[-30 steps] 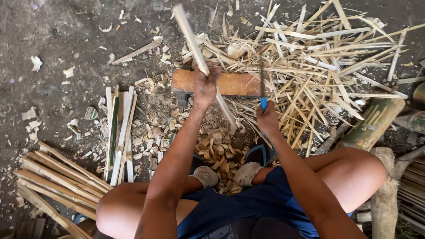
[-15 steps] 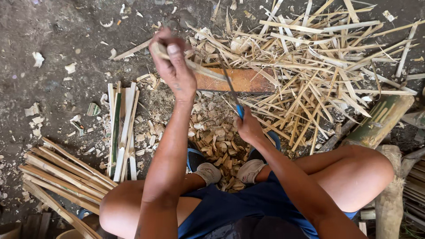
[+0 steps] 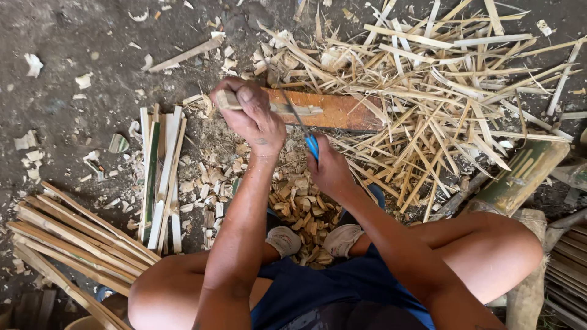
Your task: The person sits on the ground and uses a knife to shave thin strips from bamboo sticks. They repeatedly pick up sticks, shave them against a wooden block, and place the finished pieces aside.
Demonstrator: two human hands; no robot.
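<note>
Over the block: both hands work above the orange wood block [image 3: 333, 110], on dirt ground [image 3: 73, 36] littered with chips.
Left hand [image 3: 254, 116]: closed in a fist around 1 bamboo strip [image 3: 223, 99]; the strip end sticks out left of the thumb.
Right hand [image 3: 327, 168]: closed around the blue handle of a knife [image 3: 306, 131]; the blade runs up and left toward the strip.
Strip axis: roughly left to right, lying along the block's top edge; most of its length is hidden by the fist.
Key relation: the strip lies up and left of the right hand; the blade crosses it just right of the left fist. The left hand is nearer the strip, the right hand nearer the body.
Change from 0.5 s ago: the left hand sits lower, now at block level; the strip, then raised and tilted, is now nearly flat; the right hand is closer to the left.
Surroundings: a slat bundle [image 3: 160, 177] lies left of the arm; a splinter pile [image 3: 452, 91] spreads right; longer slats [image 3: 67, 238] lie at lower left.
</note>
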